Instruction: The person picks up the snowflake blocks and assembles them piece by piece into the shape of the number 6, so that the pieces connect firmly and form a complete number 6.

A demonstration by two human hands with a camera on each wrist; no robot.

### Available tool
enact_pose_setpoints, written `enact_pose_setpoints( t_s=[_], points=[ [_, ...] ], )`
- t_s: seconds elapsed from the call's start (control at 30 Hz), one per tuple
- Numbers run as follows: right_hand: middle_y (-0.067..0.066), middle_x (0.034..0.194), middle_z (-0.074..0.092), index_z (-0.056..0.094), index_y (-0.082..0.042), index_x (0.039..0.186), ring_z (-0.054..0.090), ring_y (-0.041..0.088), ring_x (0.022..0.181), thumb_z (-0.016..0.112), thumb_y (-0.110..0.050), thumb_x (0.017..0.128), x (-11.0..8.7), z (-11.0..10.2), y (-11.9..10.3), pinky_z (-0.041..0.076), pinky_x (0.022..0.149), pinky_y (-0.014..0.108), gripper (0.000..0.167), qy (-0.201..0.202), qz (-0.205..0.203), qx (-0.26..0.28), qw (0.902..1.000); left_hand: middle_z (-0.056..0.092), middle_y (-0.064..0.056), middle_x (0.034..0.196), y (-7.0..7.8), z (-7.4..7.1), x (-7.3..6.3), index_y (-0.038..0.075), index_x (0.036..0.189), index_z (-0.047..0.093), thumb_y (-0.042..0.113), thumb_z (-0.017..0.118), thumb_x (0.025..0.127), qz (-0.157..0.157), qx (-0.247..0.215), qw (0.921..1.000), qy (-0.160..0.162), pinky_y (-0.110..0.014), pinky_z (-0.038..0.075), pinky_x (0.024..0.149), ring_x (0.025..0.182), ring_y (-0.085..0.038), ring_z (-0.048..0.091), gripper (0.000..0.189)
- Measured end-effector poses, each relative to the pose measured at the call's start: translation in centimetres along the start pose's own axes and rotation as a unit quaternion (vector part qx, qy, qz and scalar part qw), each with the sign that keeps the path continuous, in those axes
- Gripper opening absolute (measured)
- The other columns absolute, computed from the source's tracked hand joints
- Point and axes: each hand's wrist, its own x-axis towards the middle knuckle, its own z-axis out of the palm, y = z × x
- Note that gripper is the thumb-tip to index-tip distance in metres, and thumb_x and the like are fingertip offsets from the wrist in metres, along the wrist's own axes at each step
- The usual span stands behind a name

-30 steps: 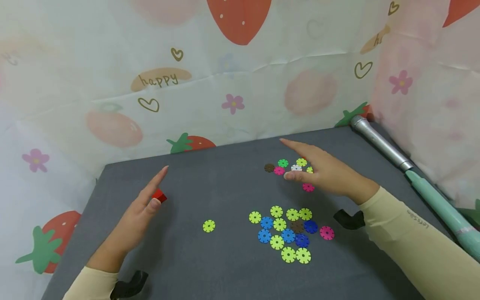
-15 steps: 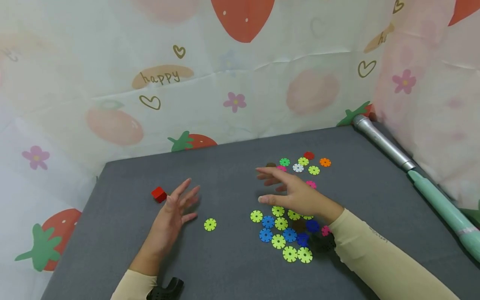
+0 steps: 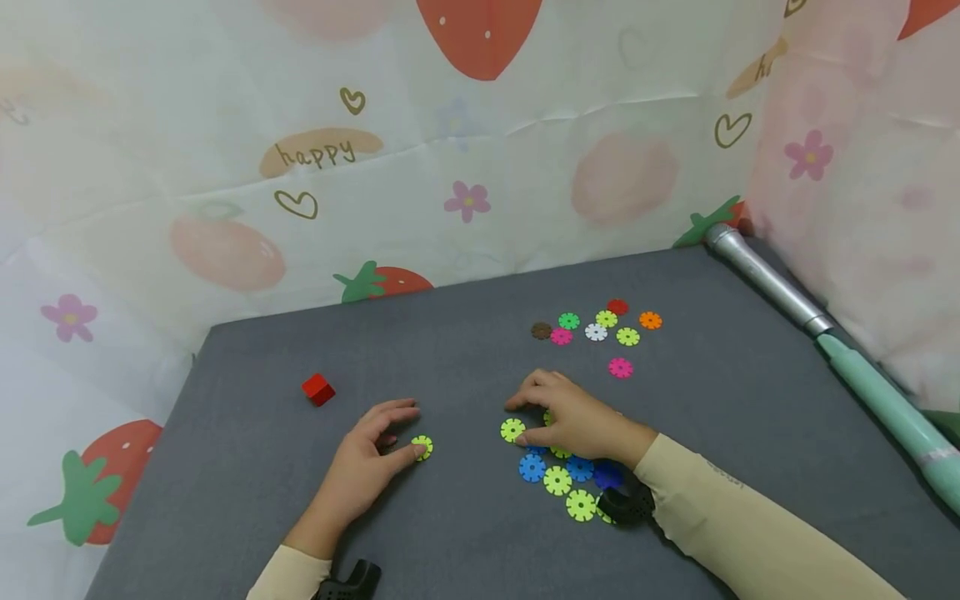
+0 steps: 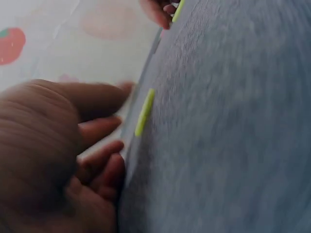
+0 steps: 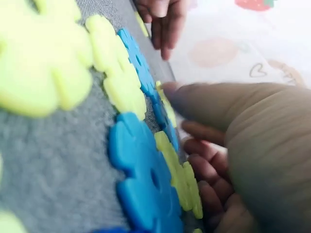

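Observation:
My left hand (image 3: 362, 462) reaches low over the table, its thumb overlapping a lone yellow-green notched plastic disc (image 3: 427, 442) in the head view. From the left wrist, that disc (image 4: 145, 112) lies flat on the cloth just beyond the thumb and fingertips, not between them. My right hand (image 3: 576, 419) hovers over a cluster of discs, thumb and fingers spread in a loose curve. Its thumb tip is right at the edge of a yellow-green disc (image 3: 512, 428). Blue discs (image 3: 532, 467) and more yellow-green ones (image 3: 557, 481) lie around and under this hand, some hidden by it.
Behind the right hand lies a scattered group of discs, among them an orange disc (image 3: 650, 320) and a white disc (image 3: 596, 332). A red cube (image 3: 318, 389) sits to the left. A silver and mint-green microphone-like stick (image 3: 817, 325) runs along the table's right edge.
Both hands have come down from above the table. The left hand has moved right, away from the red cube, to the lone disc; the right hand has moved left to the disc cluster.

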Motion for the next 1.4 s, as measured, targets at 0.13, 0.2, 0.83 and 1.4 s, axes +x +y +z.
enact_pose_setpoints(
  t_s=[0.13,0.2,0.83,1.4],
  points=[
    [-0.005,0.116,0.058,0.078,-0.014,0.125,0.05,0.018,0.11,0.084,-0.024,0.1,0.0,0.3,-0.1,0.048,0.092,0.041,0.027,0.01,-0.004,-0.009,0.9999,0.058,-0.007,0.143,0.6,0.6,-0.2,0.01,0.121,0.08,0.006,0.09,0.091,0.011,0.072,0.9973,0.015,-0.05,0.049,0.103,0.13,-0.028,0.047,0.032],
    [-0.006,0.114,0.059,0.077,-0.015,0.119,0.051,0.018,0.108,0.084,-0.023,0.1,0.0,0.4,-0.1,0.048,0.092,0.041,0.022,0.016,-0.005,-0.009,0.9998,0.059,-0.006,0.131,0.8,0.8,-0.3,0.011,0.113,0.081,0.006,0.091,0.09,0.005,0.091,0.9955,0.026,-0.047,0.048,0.097,0.117,-0.027,0.049,0.025],
    [0.004,0.094,0.07,0.075,-0.013,0.1,0.064,0.023,0.084,0.076,-0.016,0.106,0.0,-0.1,-1.3,0.053,0.074,0.033,0.007,0.073,0.05,0.159,0.9833,0.075,0.005,0.095,2.3,1.1,-0.4,0.013,0.101,0.083,0.008,0.085,0.097,0.058,-0.001,0.9959,0.07,-0.027,0.056,0.075,0.084,-0.016,0.068,0.006],
    [0.018,0.092,0.074,0.069,-0.002,0.1,0.068,0.035,0.085,0.069,-0.019,0.111,-0.7,-0.4,-2.4,0.059,0.078,0.039,0.02,0.065,0.085,0.28,0.954,0.074,0.008,0.086,5.9,4.6,1.2,0.014,0.093,0.079,0.002,0.088,0.092,0.103,-0.001,0.9927,0.061,-0.031,0.058,0.067,0.073,-0.012,0.069,0.015]
  ],
)
